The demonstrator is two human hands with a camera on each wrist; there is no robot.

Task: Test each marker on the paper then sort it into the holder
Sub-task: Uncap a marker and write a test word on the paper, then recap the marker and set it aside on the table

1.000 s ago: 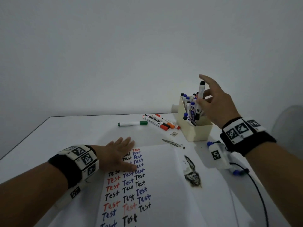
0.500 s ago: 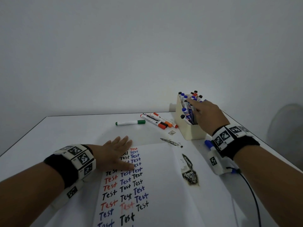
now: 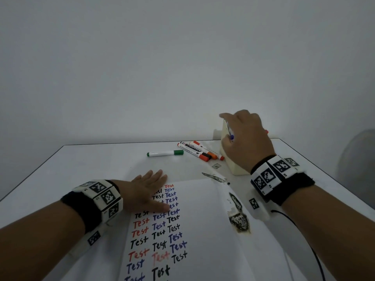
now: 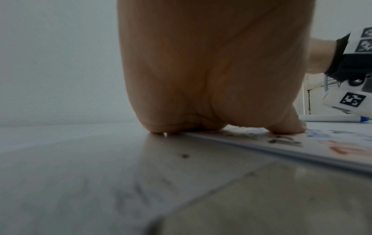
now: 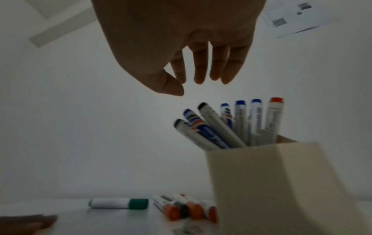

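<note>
A cream holder (image 3: 233,169) stands at the back right of the table, with several blue-, black- and red-capped markers (image 5: 231,127) upright in it. My right hand (image 3: 243,138) hovers just above them, fingers (image 5: 201,71) loosely extended and holding nothing. A green-capped marker (image 3: 165,153) and a small cluster of orange- and black-capped markers (image 3: 200,153) lie on the table left of the holder. My left hand (image 3: 146,191) lies flat on the top left corner of the white paper (image 3: 203,230), which is covered with rows of "Test" in red, blue and black.
Dark stains (image 3: 239,220) mark the table right of the writing. A black cable (image 3: 294,224) trails from my right wrist. The table's back edge (image 3: 121,144) meets a plain wall. A white marker with a blue end (image 4: 332,118) lies beyond the paper.
My right hand lowered the black-capped marker into the holder and let it go; it now hovers empty above the holder. The left hand stayed flat on the paper.
</note>
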